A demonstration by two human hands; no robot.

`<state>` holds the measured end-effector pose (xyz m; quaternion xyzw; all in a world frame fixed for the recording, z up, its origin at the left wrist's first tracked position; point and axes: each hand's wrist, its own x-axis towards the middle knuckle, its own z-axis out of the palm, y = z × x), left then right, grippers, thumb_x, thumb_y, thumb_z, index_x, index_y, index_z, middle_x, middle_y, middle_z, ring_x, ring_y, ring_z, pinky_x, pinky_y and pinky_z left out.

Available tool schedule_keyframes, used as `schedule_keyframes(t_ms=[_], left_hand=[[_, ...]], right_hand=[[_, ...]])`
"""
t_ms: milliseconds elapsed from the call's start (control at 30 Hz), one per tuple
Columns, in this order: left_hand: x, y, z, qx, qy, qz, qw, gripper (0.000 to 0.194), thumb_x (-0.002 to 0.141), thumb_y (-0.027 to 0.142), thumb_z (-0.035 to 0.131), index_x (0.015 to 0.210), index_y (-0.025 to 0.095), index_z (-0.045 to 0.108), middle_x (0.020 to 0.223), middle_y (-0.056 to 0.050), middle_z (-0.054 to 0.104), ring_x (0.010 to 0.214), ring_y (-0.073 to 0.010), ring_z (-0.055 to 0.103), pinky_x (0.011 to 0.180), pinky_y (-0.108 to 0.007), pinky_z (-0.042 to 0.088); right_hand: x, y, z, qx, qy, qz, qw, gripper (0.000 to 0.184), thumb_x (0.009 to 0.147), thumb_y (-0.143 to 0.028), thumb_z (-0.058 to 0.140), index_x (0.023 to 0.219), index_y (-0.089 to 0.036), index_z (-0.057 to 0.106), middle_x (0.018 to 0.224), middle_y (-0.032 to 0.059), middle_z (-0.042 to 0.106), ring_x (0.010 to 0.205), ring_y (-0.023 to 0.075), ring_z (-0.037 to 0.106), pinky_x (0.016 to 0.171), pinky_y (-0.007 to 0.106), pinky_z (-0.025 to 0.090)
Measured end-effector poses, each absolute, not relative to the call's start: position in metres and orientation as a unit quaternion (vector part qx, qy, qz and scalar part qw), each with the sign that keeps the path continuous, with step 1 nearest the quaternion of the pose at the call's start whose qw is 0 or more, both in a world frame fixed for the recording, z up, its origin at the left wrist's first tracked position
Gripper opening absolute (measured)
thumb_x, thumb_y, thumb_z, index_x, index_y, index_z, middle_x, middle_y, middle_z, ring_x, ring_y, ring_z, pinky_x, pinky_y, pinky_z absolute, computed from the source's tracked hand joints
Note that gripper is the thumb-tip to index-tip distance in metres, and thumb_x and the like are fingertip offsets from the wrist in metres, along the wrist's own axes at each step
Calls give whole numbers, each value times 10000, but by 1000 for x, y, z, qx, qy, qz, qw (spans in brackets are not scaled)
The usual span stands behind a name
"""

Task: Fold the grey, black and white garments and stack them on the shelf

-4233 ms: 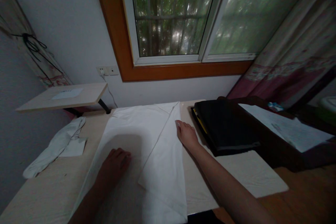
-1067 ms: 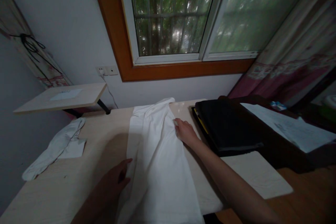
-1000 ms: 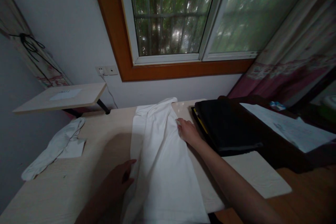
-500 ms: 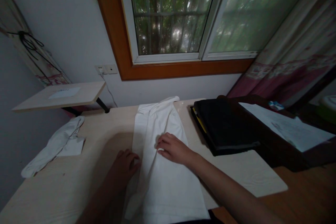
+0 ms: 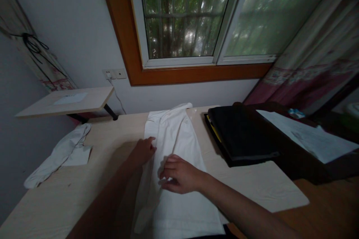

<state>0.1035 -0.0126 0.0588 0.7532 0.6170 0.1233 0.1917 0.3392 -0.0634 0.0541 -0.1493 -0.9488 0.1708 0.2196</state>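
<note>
A white cloth garment (image 5: pixel 185 205), folded into a long strip, lies lengthwise on the pale wooden table, with creases and layered edges along its left side. My left hand (image 5: pixel 143 152) is at the garment's left edge, its fingers bent and a small gap showing between the fingertips. Over the middle of the cloth is my right hand (image 5: pixel 181 174), fingers curved and apart, holding nothing. Whether its fingertips touch the fabric is hard to make out.
To the left lies another crumpled white cloth (image 5: pixel 60 157), below a small raised shelf (image 5: pixel 67 101) with a paper label. A black folder (image 5: pixel 241 132) rests on the right of the table (image 5: pixel 112 179). Beyond it, a paper sheet (image 5: pixel 305 134) lies on a dark surface.
My left hand has moved up and slightly right to the garment's edge. My right hand has drawn back toward me, its fingers more curved. The garment looks nearly the same.
</note>
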Motion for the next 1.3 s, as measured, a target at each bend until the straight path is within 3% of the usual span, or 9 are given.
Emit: schedule_keyframes(t_ms=[100,233,367,467,567,767,867,1100,1300], left_hand=[[105,8,58,723,615,166,267,595,849,208,588,1437,151,515,933,-57,754,880,-195,687,854,-301,476],[105,33,56,699,609,204,315,655,805,249,663,1437,193,500,939,-27,734,862,-177,669,801,-272,482],[108,53,53,681,616,222,329,690,766,273,715,1418,185,507,995,-47,712,812,-168,640,732,-262,469],[113,62,49,663,617,240,350,721,745,266,740,1419,173,500,949,-34,688,777,-156,619,693,-249,450],[117,66,46,643,614,258,378,740,722,265,774,1405,171,506,815,12,645,727,-144,593,667,-240,432],[117,67,39,592,598,295,452,706,747,269,745,1390,143,481,701,55,582,554,-99,489,549,-227,367],[111,67,39,569,590,319,476,705,735,280,738,1374,144,474,707,60,569,533,-85,466,528,-219,336],[88,65,59,553,556,369,498,717,715,286,725,1374,169,468,710,69,520,558,-88,452,529,-215,301],[79,59,78,544,537,386,517,647,754,299,698,1353,232,463,787,50,521,616,-92,478,571,-216,344]], right_hand=[[325,-69,55,-114,-962,171,179,219,1010,-355,549,1069,-214,706,926,28,736,891,177,627,850,322,456],[311,-72,56,-88,-974,160,136,256,983,-263,536,1181,-224,695,1017,34,728,900,167,652,761,288,483],[306,-76,60,-74,-974,177,117,266,915,-228,585,1158,-225,691,1268,56,665,1036,178,649,843,290,507],[303,-80,67,-89,-975,183,90,327,897,-224,603,1218,-220,659,1202,64,676,1018,188,652,835,299,511],[298,-84,75,-107,-978,172,49,387,887,-288,623,1270,-236,636,1094,54,683,826,184,652,688,299,495],[292,-85,81,-91,-981,171,12,175,887,-316,605,993,-227,712,1042,27,683,683,146,602,537,274,388],[294,-85,83,-72,-973,214,55,151,862,-278,613,969,-211,695,999,13,685,731,139,604,559,252,403],[288,-86,94,1,-948,252,194,163,889,-184,542,996,-163,662,874,16,669,827,138,603,767,242,476],[265,-87,115,39,-964,213,152,90,893,-186,558,903,-174,646,899,44,705,895,174,622,826,264,485]])
